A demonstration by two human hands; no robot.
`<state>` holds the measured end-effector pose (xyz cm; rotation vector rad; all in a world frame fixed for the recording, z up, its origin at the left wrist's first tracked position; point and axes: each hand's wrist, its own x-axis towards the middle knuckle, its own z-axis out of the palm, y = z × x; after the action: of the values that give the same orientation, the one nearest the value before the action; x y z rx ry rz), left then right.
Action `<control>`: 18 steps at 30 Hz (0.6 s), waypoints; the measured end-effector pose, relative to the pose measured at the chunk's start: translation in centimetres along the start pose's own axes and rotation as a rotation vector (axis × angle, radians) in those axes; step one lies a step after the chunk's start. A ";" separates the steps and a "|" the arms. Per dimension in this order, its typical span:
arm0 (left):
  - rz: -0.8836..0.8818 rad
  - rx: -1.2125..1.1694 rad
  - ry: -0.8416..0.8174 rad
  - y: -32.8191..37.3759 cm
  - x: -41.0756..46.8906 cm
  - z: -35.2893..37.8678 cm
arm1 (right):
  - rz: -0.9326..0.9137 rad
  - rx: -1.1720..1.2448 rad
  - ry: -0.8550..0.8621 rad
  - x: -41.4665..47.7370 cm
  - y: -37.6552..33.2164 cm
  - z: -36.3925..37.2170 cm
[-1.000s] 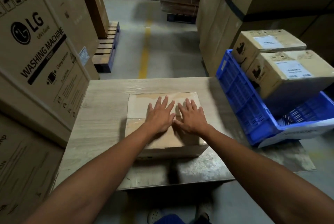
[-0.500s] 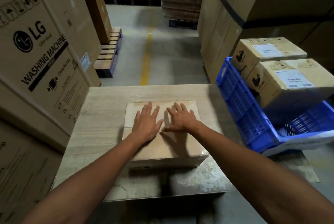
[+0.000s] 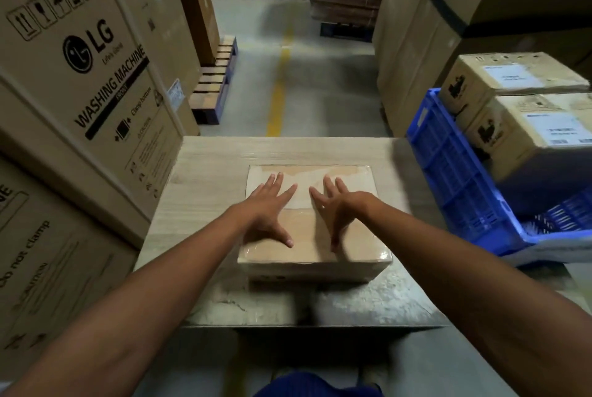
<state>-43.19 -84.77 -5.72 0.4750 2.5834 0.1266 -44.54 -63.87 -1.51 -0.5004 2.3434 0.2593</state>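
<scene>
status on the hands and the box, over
Left hand and right hand open, fingers spread over box top; contact unclear. Box flat on table. Blue crate to its right, apart.

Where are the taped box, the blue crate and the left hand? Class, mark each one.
taped box [image 3: 312, 234], head view, bare middle of its top face.
blue crate [image 3: 455, 178], head view, slatted side wall.
left hand [image 3: 266, 210], head view, back of the hand.

washing machine carton [image 3: 96, 82] crowds the table's [image 3: 211, 178] left edge, blue crate [image 3: 455, 172] its right; far edge opens onto aisle [image 3: 301, 82].
</scene>
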 end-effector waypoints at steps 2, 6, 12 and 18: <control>-0.016 0.003 0.021 0.3 -0.1 0.2 | 0.009 0.007 0.039 -0.3 -0.3 0.4; -0.024 -0.030 0.065 0.7 -1.0 0.4 | 0.034 0.120 0.117 -0.6 0.3 1.2; -0.090 -0.032 0.362 0.4 -3.8 5.1 | 0.080 0.415 0.259 -2.4 3.4 6.5; -0.183 -0.109 0.450 0.9 -4.0 5.4 | 0.084 0.522 0.504 -2.5 3.3 9.5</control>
<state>-36.96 -85.32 -8.43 0.1808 3.0226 0.3424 -38.49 -57.10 -6.53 -0.2205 2.7775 -0.4901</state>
